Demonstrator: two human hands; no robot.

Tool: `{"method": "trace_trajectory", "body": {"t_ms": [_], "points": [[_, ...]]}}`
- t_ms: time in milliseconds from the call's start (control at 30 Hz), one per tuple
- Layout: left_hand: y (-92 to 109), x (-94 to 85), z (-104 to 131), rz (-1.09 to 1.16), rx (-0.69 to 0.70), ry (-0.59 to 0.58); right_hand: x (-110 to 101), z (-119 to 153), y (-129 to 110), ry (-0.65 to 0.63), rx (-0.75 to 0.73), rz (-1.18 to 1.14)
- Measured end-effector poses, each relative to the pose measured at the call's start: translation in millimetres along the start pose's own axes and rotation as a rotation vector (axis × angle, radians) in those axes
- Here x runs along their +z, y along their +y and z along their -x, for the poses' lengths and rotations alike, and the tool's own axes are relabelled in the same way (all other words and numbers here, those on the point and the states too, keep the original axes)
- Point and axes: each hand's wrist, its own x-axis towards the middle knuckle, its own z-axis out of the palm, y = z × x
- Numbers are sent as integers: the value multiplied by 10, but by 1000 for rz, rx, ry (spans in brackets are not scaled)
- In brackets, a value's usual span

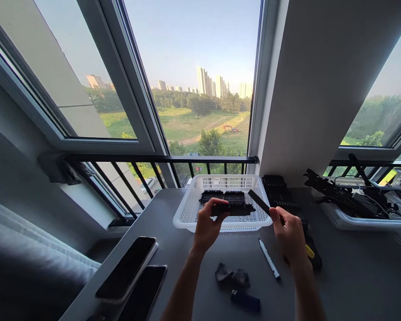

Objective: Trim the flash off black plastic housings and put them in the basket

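Note:
My left hand (pixel 210 223) is closed on a dark, flat part with jagged ends (pixel 237 209), held level over the front of a white plastic basket (pixel 183 214). Inside the basket, behind that part, lie black ribbed pieces (pixel 234 196). To the right, my right hand (pixel 289 229) pinches the lower end of a thin black strip (pixel 259 201). The strip slants up and left over the basket's right side, its tip apart from the jagged part.
A white marker (pixel 269 259), a grey crumpled cloth (pixel 232 275) and a dark blue object (pixel 245 301) lie near me. Two phones (pixel 128 267) (pixel 143 292) are at left. Black parts (pixel 279 191) and a cable-filled basket (pixel 364 223) stand at right. Yellow-and-black tool (pixel 312 254) lies behind my right hand.

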Motion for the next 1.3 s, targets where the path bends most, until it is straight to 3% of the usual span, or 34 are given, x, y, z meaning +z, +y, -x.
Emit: {"method": "trace_trajectory", "body": {"t_ms": [200, 433, 1133, 1300], "points": [[-57, 9, 24, -20, 106, -43, -1, 44, -93, -202, -116, 161], [-26, -5, 42, -38, 202, -131, 46, 54, -92, -216, -140, 192], [-17, 38, 84, -68, 92, -223, -18, 15, 2, -278, -118, 170], [-1, -6, 37, -1, 36, -189, -81, 2, 57, -269, -104, 153]]}}
